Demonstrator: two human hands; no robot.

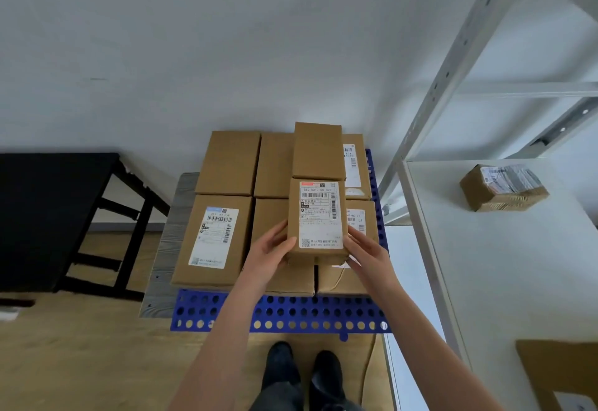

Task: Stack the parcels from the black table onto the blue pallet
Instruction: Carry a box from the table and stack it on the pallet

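Hands: left, right grip labelled parcel atop pallet stack.

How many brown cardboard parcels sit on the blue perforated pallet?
8 parcels: six in the lower layer, three behind, three in front; two on top, the nearer parcel held by left hand and right hand. Others may be hidden.

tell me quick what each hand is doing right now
left hand: grips the parcel by its left side
right hand: grips the same parcel by its right side
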